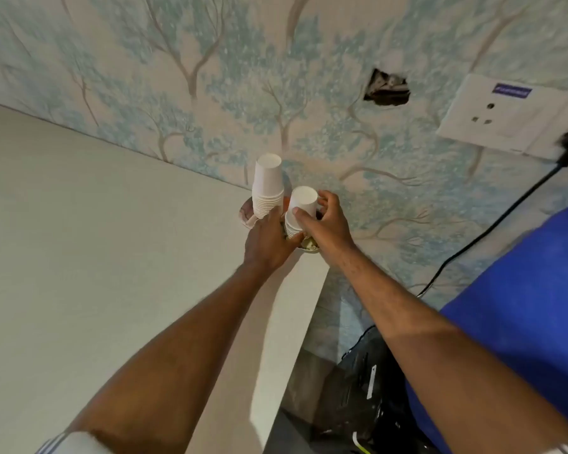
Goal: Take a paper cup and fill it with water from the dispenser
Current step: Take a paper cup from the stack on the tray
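Note:
Two stacks of white paper cups stand upside down at the far corner of a pale counter [95, 257]. The taller stack [268, 186] is on the left. My left hand [269, 239] holds the base of the shorter stack [291, 224] from below and left. My right hand [325, 224] grips the top paper cup [303, 201] of that shorter stack, thumb on its near side and fingers round the back. The big blue water bottle [522, 316] of the dispenser fills the right edge; no tap is in sight.
The cups rest on a small round dish [247, 213] against the tree-patterned wall. A white wall socket [505, 116] with a black plug and cable [492, 227] is at upper right, beside a hole in the wall [387, 90]. Dark clutter [361, 398] lies on the floor below.

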The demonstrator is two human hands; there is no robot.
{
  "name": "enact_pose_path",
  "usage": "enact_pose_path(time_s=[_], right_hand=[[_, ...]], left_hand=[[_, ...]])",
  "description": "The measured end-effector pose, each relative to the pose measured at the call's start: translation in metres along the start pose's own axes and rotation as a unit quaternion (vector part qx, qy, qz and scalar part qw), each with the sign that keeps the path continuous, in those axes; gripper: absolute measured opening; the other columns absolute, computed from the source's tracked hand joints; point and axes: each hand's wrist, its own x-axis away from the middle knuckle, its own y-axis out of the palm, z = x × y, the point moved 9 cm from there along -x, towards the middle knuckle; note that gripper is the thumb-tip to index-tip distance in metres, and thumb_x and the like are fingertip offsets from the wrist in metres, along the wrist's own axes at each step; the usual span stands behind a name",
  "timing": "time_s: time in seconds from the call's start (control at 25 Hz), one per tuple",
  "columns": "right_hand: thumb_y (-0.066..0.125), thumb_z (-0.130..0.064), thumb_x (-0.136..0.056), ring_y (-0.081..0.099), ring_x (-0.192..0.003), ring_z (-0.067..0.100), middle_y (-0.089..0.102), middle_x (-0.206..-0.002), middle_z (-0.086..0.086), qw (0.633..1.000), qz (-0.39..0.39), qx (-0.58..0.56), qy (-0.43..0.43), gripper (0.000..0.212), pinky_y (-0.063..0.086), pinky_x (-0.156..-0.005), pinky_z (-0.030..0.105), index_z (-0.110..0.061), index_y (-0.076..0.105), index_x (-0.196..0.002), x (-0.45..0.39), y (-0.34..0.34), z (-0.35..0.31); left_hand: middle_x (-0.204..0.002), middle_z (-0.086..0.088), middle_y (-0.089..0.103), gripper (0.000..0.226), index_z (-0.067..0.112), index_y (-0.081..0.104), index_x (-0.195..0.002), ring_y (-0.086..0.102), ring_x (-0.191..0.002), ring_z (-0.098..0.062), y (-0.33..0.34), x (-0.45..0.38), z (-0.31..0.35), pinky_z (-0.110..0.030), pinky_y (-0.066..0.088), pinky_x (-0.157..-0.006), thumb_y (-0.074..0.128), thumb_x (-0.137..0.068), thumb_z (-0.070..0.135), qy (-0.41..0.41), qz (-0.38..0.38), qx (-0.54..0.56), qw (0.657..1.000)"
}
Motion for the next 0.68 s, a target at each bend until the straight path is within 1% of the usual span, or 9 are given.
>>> enact_pose_path(time_s=[0.16, 0.2, 0.28, 0.36, 0.44, 0.6, 0.68], right_hand=[[0.084, -0.049, -0.071, 0.062, -0.118, 0.015, 0.062, -0.132, -0.004, 1.0, -0.011, 0.02, -0.014, 0.073, 0.055, -0.1, 0.041, -0.031, 0.05, -0.133, -0.006, 0.009, -0.003], [0.083, -0.049, -0.072, 0.062, -0.117, 0.015, 0.063, -0.131, -0.005, 0.999, -0.008, 0.024, -0.021, 0.07, 0.055, -0.1, 0.041, -0.031, 0.051, -0.132, -0.008, 0.011, -0.002], [0.081, -0.049, -0.075, 0.063, -0.116, 0.015, 0.064, -0.129, -0.004, 0.999, -0.006, 0.036, -0.029, 0.065, 0.056, -0.099, 0.042, -0.031, 0.054, -0.131, -0.01, 0.011, -0.003], [0.08, -0.052, -0.076, 0.063, -0.116, 0.015, 0.065, -0.129, -0.005, 0.998, -0.017, 0.05, -0.033, 0.064, 0.057, -0.097, 0.041, -0.031, 0.055, -0.131, -0.011, 0.013, -0.005], [0.08, -0.051, -0.076, 0.064, -0.115, 0.014, 0.065, -0.129, -0.006, 0.997, -0.019, 0.055, -0.041, 0.063, 0.058, -0.096, 0.039, -0.031, 0.056, -0.13, -0.012, 0.013, -0.008], [0.081, -0.043, -0.08, 0.064, -0.111, 0.012, 0.067, -0.125, -0.007, 0.999, 0.001, 0.024, -0.043, 0.058, 0.056, -0.093, 0.033, -0.026, 0.058, -0.131, -0.016, 0.007, -0.018], [0.081, -0.044, -0.081, 0.065, -0.112, 0.012, 0.067, -0.126, -0.007, 0.999, 0.011, -0.001, -0.044, 0.059, 0.056, -0.094, 0.034, -0.025, 0.058, -0.132, -0.017, 0.002, -0.028]], left_hand=[[-0.118, -0.005, 0.075, 0.056, 0.021, 0.057, -0.127, 0.072, -0.103, -0.029, -0.005, -0.005, 0.008, -0.041, 0.061, -0.079, 0.074, -0.085, 0.053, 0.007, 0.048, -0.043, 0.998], [-0.117, -0.007, 0.075, 0.054, 0.018, 0.059, -0.124, 0.071, -0.104, -0.031, -0.005, -0.006, 0.009, -0.041, 0.058, -0.08, 0.076, -0.084, 0.05, 0.005, 0.055, -0.05, 0.997], [-0.119, -0.01, 0.074, 0.053, 0.015, 0.061, -0.123, 0.068, -0.109, -0.035, -0.005, -0.007, 0.01, -0.044, 0.053, -0.086, 0.078, -0.083, 0.046, -0.007, 0.057, -0.055, 0.997], [-0.126, -0.01, 0.071, 0.057, 0.017, 0.059, -0.127, 0.063, -0.119, -0.036, 0.0, -0.009, 0.004, -0.049, 0.049, -0.097, 0.078, -0.083, 0.047, -0.03, 0.046, -0.054, 0.997], [-0.132, -0.008, 0.068, 0.063, 0.021, 0.056, -0.133, 0.059, -0.126, -0.035, 0.005, -0.011, 0.0, -0.052, 0.047, -0.104, 0.077, -0.081, 0.051, -0.045, 0.039, -0.048, 0.997], [-0.137, -0.006, 0.066, 0.077, 0.023, 0.052, -0.14, 0.056, -0.13, -0.033, 0.012, -0.013, -0.008, -0.053, 0.045, -0.107, 0.079, -0.077, 0.056, -0.059, 0.029, -0.055, 0.996], [-0.139, -0.006, 0.065, 0.082, 0.021, 0.051, -0.141, 0.056, -0.131, -0.033, 0.012, -0.013, -0.01, -0.052, 0.045, -0.108, 0.082, -0.074, 0.057, -0.066, 0.024, -0.057, 0.996]])
